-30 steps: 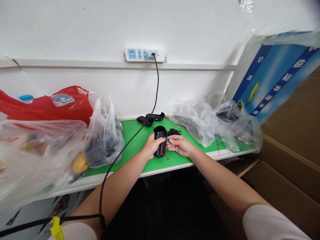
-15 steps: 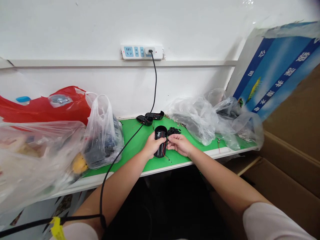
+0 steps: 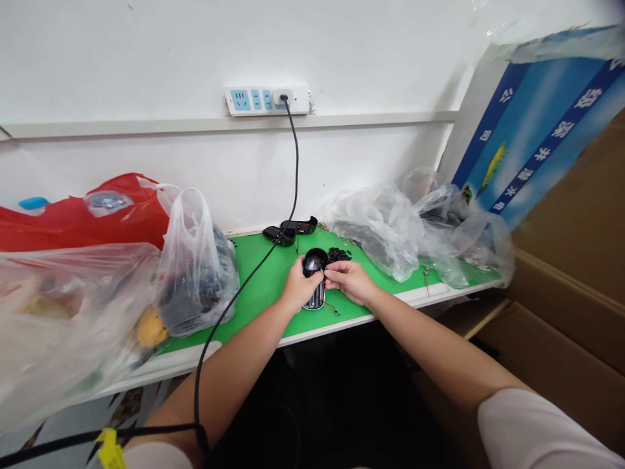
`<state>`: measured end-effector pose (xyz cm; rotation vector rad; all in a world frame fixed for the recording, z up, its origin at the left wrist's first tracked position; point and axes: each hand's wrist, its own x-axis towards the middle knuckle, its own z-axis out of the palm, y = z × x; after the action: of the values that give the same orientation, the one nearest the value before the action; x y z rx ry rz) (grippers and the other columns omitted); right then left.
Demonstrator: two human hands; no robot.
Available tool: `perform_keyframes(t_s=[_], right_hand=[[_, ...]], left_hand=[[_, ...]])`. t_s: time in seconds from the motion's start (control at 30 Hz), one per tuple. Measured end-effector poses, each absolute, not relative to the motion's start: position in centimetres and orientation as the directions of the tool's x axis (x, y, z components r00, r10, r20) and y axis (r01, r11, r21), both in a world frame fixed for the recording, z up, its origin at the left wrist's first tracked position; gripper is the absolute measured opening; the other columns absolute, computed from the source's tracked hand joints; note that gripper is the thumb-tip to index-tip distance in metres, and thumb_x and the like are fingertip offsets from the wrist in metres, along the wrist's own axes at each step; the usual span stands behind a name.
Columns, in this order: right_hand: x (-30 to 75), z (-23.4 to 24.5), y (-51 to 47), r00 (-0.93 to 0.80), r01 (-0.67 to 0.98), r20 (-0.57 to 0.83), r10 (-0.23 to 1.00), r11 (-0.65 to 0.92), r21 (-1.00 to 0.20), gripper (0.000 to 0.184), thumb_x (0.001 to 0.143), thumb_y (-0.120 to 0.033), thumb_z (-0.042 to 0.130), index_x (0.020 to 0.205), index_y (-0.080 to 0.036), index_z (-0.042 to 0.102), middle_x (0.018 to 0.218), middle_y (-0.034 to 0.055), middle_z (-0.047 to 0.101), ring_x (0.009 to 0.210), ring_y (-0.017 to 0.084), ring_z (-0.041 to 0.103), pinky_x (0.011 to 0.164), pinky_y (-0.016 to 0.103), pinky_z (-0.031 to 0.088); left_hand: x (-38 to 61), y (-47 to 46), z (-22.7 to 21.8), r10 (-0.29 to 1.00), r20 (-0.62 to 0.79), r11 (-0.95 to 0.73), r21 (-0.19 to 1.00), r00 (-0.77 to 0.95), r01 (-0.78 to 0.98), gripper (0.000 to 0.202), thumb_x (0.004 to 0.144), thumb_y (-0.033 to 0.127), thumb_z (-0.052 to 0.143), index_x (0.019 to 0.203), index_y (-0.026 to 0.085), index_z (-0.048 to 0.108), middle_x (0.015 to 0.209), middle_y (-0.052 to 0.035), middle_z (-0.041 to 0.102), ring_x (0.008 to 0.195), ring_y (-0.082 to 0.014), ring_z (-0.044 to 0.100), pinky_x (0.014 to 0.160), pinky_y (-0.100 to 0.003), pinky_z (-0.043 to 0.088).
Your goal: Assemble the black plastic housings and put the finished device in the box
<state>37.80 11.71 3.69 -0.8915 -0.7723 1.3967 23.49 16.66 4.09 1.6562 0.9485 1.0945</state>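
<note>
My left hand (image 3: 303, 284) grips a glossy black plastic casing (image 3: 315, 262) on the green mat (image 3: 263, 286), and its lower end (image 3: 315, 298) shows below my fingers. My right hand (image 3: 347, 281) comes in from the right, with its fingertips pressed against the casing's side. Thin wires lie beside the casing, partly hidden by my hands. Just behind the right hand is a small heap of black pellet-like parts (image 3: 338, 255). Two black plastic shell pieces (image 3: 288, 230) lie farther back on the mat.
A black cable (image 3: 254, 277) runs from a wall power strip (image 3: 266, 100) across the mat and past my left arm. Plastic bags (image 3: 195, 267) crowd the bench on the left, and crumpled clear bags (image 3: 375, 234) lie on the right. Cardboard boxes (image 3: 561, 312) stand at right.
The casing has turned, with its rounded top and ribbed lower end now showing, and the red wire is less visible. My hands have moved closer together, and the view has shifted slightly.
</note>
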Motion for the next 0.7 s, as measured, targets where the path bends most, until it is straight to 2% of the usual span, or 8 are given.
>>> perform_keyframes(t_s=[0.17,0.3,0.37,0.47,0.7], right_hand=[[37.94,3.79,11.84,0.034,-0.499,-0.065,0.997,-0.039,-0.866,0.027,0.057,-0.022,0.083,0.072,-0.011,0.063,0.057,0.0014,0.064,0.05,0.011,0.062,0.053,0.021,0.056],[38.25,3.86,11.93,0.001,-0.558,-0.094,0.996,-0.077,-0.826,0.025,0.059,-0.018,0.082,0.073,-0.01,0.064,0.059,0.0045,0.065,0.052,0.014,0.063,0.056,0.025,0.058],[38.37,3.8,11.98,-0.017,-0.58,-0.108,0.994,-0.098,-0.809,0.024,0.059,-0.017,0.082,0.074,-0.009,0.065,0.062,0.0059,0.066,0.056,0.015,0.065,0.059,0.027,0.059],[38.43,3.67,12.03,-0.05,-0.587,-0.116,0.992,-0.123,-0.8,0.021,0.063,-0.019,0.081,0.074,-0.009,0.066,0.062,0.0063,0.067,0.059,0.016,0.066,0.063,0.029,0.059],[38.31,3.48,12.09,-0.07,-0.55,-0.11,0.991,-0.131,-0.825,0.024,0.062,-0.024,0.082,0.073,-0.009,0.067,0.061,0.0058,0.067,0.055,0.014,0.065,0.062,0.028,0.059]], left_hand=[[23.5,16.52,4.49,0.931,0.154,-0.177,0.984,0.332,0.037,0.037,0.064,0.025,0.07,0.099,0.018,0.058,0.089,-0.0027,0.062,0.081,-0.0175,0.058,0.075,-0.029,0.046],[23.43,16.32,4.72,0.932,0.018,-0.016,1.0,0.362,-0.01,0.042,0.067,0.026,0.067,0.107,0.021,0.053,0.082,-0.0007,0.06,0.063,-0.0148,0.058,0.062,-0.03,0.05],[23.3,16.27,4.8,0.922,0.002,0.01,0.999,0.388,-0.03,0.049,0.069,0.026,0.065,0.115,0.024,0.047,0.083,0.0002,0.059,0.057,-0.0134,0.057,0.055,-0.029,0.05],[23.08,16.34,4.87,0.918,0.031,-0.011,0.999,0.394,-0.053,0.055,0.068,0.025,0.066,0.118,0.027,0.044,0.089,0.0003,0.057,0.06,-0.0124,0.058,0.055,-0.027,0.051],[22.97,16.59,4.84,0.918,0.056,-0.036,0.998,0.392,-0.058,0.049,0.067,0.026,0.067,0.112,0.023,0.05,0.088,0.0004,0.056,0.073,-0.0136,0.057,0.063,-0.025,0.05]])
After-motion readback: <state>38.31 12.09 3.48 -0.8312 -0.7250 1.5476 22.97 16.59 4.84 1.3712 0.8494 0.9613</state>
